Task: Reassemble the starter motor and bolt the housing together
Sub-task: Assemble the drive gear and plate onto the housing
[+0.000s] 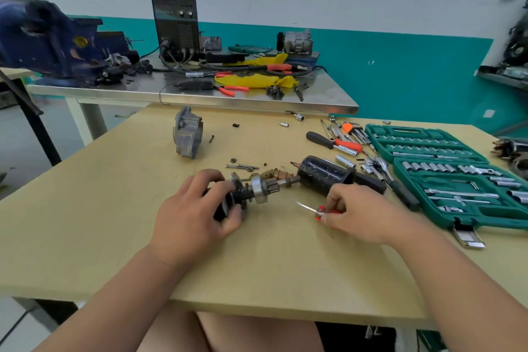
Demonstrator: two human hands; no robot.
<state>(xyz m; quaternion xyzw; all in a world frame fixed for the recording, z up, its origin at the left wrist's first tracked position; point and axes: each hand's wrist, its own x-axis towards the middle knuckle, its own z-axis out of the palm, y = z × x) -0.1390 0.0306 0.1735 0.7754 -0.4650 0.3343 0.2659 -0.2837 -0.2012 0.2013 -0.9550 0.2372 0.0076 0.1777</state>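
Note:
My left hand (197, 208) grips the black armature and drive assembly (243, 194), which lies on the wooden table (114, 223) with its pinion gear and shaft pointing right. The shaft runs toward the black cylindrical motor housing (324, 176) lying just beyond. My right hand (354, 211) pinches a small red-handled screwdriver (317, 210), its thin blade pointing left. A grey cast end cover (188, 133) stands apart at the back left. Loose bolts and a nut (241, 166) lie between the cover and the assembly.
An open green socket set case (445, 177) fills the right side of the table. Ratchets, sockets, hex keys and a black-and-red screwdriver (333, 143) are scattered beside it. Behind stands a steel bench (200, 94) with a blue vise, a welder, yellow cloth and pliers.

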